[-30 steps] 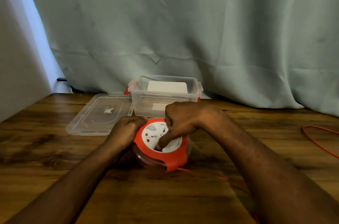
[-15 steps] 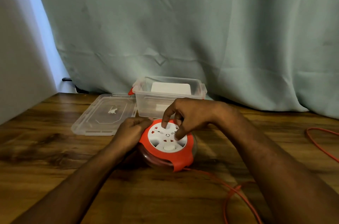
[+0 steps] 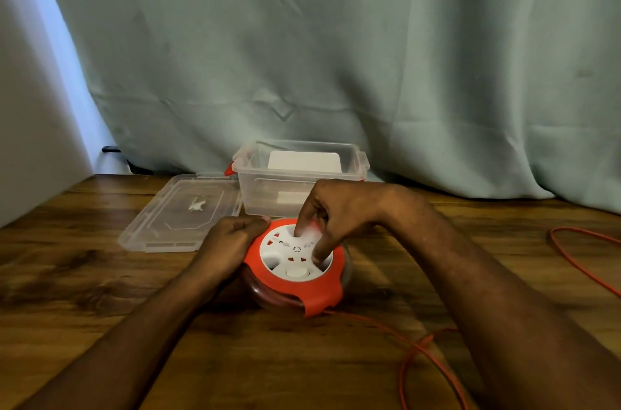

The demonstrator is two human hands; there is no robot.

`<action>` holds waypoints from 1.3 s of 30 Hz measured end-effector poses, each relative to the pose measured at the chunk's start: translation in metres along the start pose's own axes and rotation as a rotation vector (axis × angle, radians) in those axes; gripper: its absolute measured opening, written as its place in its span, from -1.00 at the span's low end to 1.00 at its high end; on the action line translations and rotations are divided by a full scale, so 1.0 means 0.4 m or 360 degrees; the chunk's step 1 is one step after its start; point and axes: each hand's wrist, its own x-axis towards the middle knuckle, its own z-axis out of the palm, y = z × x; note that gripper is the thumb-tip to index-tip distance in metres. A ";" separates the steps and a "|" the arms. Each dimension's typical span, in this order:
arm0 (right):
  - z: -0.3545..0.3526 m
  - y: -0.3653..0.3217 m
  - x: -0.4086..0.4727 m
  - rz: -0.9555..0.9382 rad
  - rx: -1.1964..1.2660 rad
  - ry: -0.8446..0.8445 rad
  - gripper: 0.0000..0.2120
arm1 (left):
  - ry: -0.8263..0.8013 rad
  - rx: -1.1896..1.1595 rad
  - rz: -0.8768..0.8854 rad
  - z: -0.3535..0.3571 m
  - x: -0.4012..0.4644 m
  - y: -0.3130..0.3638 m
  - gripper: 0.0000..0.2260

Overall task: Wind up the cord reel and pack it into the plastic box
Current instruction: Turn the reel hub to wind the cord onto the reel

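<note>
Two hands worked low over the counter (image 3: 100,292), where the cord reel (image 3: 297,267) lay flat, disc upward, just in front of the open plastic box (image 3: 299,181). Its loose orange cord (image 3: 413,352) trailed away rightward, so plenty seemed left to wind. Nearer the rim, the left hand (image 3: 228,241) gripped the reel's orange edge, steadying it. Arched from above, the right hand (image 3: 339,211) had fingers (image 3: 321,250) spread and pressed into the white hub's recesses, apparently ready to turn it.
</note>
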 end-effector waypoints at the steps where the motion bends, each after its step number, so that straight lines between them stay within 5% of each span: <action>1: 0.002 -0.002 0.001 0.0021 0.0003 -0.0001 -0.53 | 0.0003 0.0005 -0.0002 0.000 0.001 0.000 -0.74; 7: 0.015 -0.013 0.006 0.0143 -0.0036 -0.0043 -0.68 | 0.0017 0.0018 0.0000 0.004 0.003 0.001 -0.75; 35: 0.063 -0.044 0.056 0.0184 -0.0408 0.0101 -0.36 | 0.0076 0.0000 -0.0006 0.000 0.009 -0.005 -0.76; 39: 0.069 -0.047 0.066 0.0221 -0.0306 0.0010 -0.54 | 0.0070 -0.0026 0.0002 0.002 0.009 -0.006 -0.76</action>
